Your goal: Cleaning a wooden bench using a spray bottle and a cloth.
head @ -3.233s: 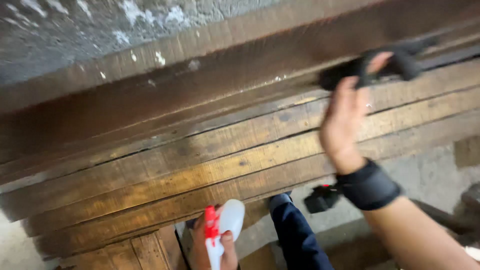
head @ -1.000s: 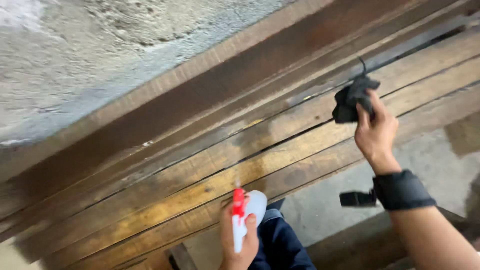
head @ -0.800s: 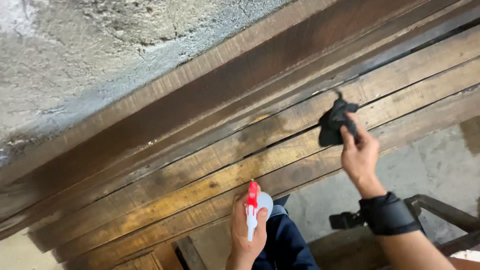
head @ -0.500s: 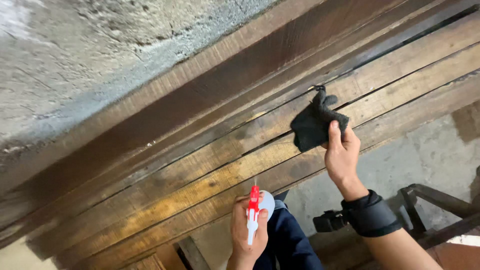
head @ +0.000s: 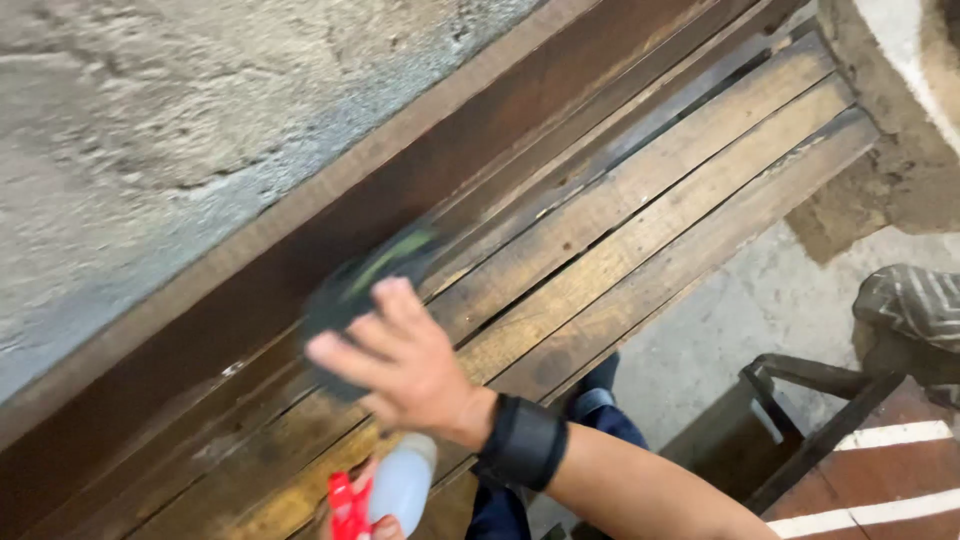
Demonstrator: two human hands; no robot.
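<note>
1. Wall: rough grey, running along the left above the bench.
2. Left hand: at the bottom edge, closed round a spray bottle.
3. Right hand: fingers spread flat, pressing a dark cloth onto the bench slats.

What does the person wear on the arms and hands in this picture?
The right hand is bare, without glove or rings. A wide black wrist band wraps the right wrist; the forearm has no sleeve. Of the left hand only bare fingertips show.
</note>
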